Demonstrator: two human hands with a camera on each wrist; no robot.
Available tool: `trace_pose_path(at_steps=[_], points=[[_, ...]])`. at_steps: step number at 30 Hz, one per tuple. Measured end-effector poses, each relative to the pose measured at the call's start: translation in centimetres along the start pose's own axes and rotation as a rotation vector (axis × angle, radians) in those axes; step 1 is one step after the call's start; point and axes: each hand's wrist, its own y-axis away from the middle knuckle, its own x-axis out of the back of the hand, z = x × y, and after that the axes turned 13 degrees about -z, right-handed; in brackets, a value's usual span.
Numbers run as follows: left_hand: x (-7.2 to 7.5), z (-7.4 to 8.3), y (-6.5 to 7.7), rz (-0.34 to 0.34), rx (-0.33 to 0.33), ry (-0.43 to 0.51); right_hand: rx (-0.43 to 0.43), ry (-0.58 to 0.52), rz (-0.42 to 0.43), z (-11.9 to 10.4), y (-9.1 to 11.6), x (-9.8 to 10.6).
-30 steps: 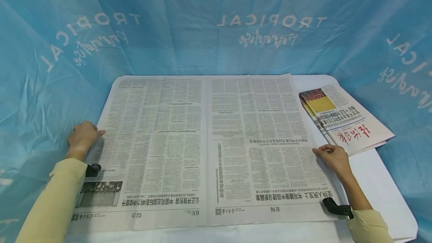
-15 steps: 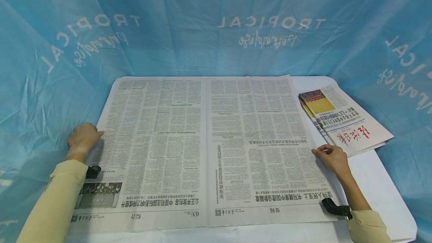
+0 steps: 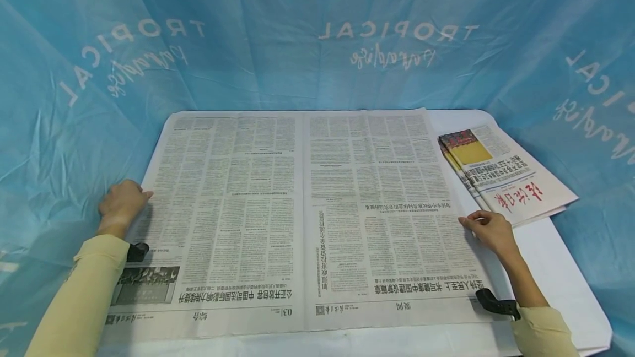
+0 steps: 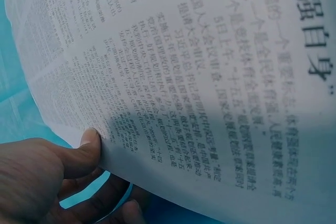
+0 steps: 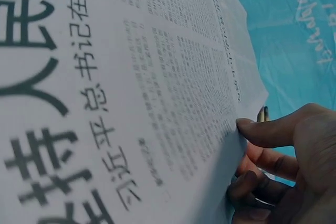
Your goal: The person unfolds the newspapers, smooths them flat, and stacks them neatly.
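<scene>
A newspaper (image 3: 238,225) lies spread wide across the white table, its print upside down in the head view and a fold running down its middle. At its left edge my left hand (image 3: 123,203) pinches the paper; the left wrist view shows the thumb (image 4: 91,142) on top and curled fingers underneath. My right hand (image 3: 491,231) pinches the right edge about halfway along. In the right wrist view that thumb (image 5: 262,129) presses on the sheet (image 5: 173,98), with the other fingers bent below the edge.
Folded newspapers (image 3: 511,175) with red lettering lie stacked at the table's right, just beyond my right hand. White table (image 3: 555,269) shows along the right side and front. A blue curtain (image 3: 317,70) printed with white words encloses the back and sides.
</scene>
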Motion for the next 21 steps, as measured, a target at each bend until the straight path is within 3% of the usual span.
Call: trace_pose_path(at_steps=[11,21], points=[[-0.36,0.07,-0.04,0.034,0.065,0.020,0.056,0.039,0.025,0.50,-0.05,-0.08],[-0.57,0.39,0.02,0.049,0.074,0.014,0.051,0.070,-0.001,0.76,-0.30,-0.24]])
